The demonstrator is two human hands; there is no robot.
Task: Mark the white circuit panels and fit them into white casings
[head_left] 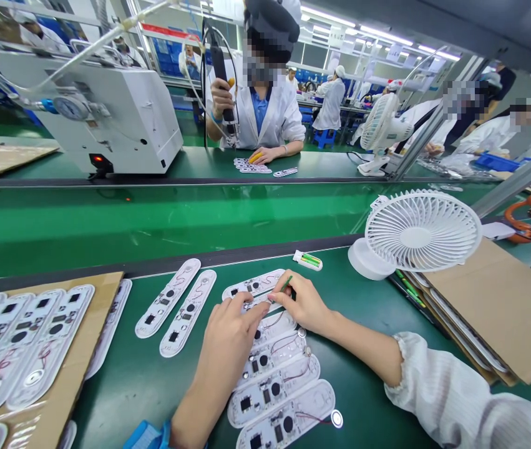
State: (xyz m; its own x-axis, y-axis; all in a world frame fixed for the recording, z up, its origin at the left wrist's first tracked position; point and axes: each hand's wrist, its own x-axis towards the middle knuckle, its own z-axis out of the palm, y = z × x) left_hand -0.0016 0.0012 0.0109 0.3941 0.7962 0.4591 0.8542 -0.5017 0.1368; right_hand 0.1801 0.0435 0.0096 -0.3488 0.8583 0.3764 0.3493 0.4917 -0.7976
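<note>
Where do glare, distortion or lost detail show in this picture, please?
Head view: the ceiling lights wash out to white, and the green central strip carries soft reflections; head view: the metal post at right leans, perhaps partly from wide-angle distortion; head view: the left hand and right hand look fairly sharp, while pixel blocks hide detail on the co-worker opposite.

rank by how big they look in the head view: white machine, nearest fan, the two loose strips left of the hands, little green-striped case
1. White machine
2. Nearest fan
3. Left loose strip and right loose strip: look alike, so not ranked apart
4. Little case
</note>
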